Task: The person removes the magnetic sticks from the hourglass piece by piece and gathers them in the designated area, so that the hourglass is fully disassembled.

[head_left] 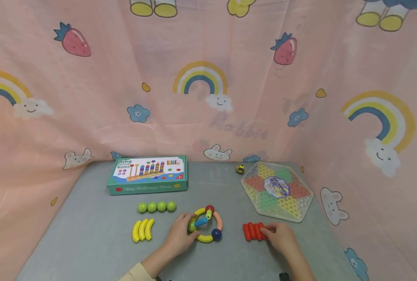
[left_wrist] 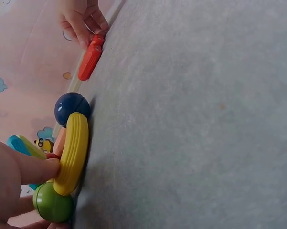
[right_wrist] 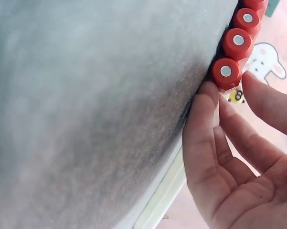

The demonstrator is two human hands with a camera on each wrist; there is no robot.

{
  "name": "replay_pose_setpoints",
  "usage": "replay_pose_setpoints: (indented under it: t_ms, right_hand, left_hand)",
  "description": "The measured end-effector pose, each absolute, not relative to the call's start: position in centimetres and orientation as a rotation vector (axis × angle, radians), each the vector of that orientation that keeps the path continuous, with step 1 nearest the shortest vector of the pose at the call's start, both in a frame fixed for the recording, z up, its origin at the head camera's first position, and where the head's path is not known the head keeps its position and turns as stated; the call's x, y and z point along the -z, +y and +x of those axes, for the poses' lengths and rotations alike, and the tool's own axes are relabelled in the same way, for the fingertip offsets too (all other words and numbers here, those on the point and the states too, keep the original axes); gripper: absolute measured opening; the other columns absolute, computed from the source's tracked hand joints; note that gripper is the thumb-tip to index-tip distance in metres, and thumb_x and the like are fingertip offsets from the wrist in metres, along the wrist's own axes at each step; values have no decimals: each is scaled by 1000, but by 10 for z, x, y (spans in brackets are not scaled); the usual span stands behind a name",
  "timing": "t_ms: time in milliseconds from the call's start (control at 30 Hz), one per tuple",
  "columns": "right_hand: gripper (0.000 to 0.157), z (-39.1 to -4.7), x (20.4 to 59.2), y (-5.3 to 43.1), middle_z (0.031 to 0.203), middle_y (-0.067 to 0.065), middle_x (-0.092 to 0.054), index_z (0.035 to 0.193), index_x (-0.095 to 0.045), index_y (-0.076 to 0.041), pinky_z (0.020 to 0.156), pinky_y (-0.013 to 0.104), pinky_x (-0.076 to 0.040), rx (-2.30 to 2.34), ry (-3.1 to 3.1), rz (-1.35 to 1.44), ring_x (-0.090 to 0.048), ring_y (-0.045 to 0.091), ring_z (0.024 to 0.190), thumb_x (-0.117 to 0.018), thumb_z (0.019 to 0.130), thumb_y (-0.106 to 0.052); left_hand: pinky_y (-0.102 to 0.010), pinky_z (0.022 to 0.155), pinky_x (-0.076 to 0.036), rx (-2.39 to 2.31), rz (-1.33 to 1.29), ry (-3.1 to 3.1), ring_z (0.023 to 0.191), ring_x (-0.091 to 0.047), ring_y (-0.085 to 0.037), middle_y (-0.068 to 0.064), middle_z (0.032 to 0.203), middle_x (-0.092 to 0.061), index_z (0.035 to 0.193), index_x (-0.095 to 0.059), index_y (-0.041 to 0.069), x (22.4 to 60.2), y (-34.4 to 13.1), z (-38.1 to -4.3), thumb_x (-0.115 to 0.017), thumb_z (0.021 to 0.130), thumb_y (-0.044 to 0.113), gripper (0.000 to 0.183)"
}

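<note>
Ring [head_left: 205, 238]: my left hand [head_left: 179, 235] grips its green ball [left_wrist: 53, 204]
Red sticks [head_left: 252, 232]: my right hand [head_left: 281, 236] pinches end one, picking I guess; needs careful lift

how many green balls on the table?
5 green balls: four in a row between the box and the loose yellow pieces, one in the ring, partly covered by the left hand. No others visible.

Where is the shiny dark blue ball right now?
In the head view, the shiny dark blue ball is low and near the middle, between the curved pink stick and the lower curved yellow stick, right of the left hand.
</note>
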State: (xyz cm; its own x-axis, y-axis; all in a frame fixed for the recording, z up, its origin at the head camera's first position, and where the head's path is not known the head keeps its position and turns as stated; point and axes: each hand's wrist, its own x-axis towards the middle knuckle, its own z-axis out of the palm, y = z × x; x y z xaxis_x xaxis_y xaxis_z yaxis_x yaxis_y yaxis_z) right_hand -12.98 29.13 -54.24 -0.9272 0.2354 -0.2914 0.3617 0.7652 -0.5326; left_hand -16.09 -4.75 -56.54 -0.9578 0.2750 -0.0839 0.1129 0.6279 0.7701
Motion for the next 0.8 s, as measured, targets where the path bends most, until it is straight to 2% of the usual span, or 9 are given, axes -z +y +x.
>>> replay_pose_setpoints:
  t_ms: [233,433,667,800]
  right_hand:
    - [32,-132,535,291,98,13,-73,112,-71,3,76,45,-55,910,2770,498,-67,24,88,-65,97,-24]
    - [29,-139,510,265,98,9,-73,116,-71,0,76,44,-56,952,2898,349,-67,22,88,-69,94,-19]
    - [29,-154,494,223,101,7,-73,118,-71,-3,82,44,-57,1107,2920,217,-68,22,93,-73,91,-10]
    - [33,-159,494,204,109,10,-72,121,-70,-5,82,43,-58,1100,2892,143,-68,22,94,-76,88,-7]
  left_hand:
    - [-53,100,-49,-1271,249,2665,117,-56,-32,-15,125,-57,135,-56,-3,566,-48,-161,-78,88,22,58]
    - [-52,99,-50,-1252,286,2663,117,-57,-31,-14,123,-58,134,-58,-3,569,-50,-162,-75,87,16,53]
    - [-54,96,-49,-1213,254,2667,112,-56,-31,-16,123,-56,145,-45,-3,566,-48,-162,-82,82,31,80]
    - [-50,92,-51,-1158,247,2676,105,-56,-26,-15,122,-56,143,-50,0,563,-45,-160,-82,82,32,75]
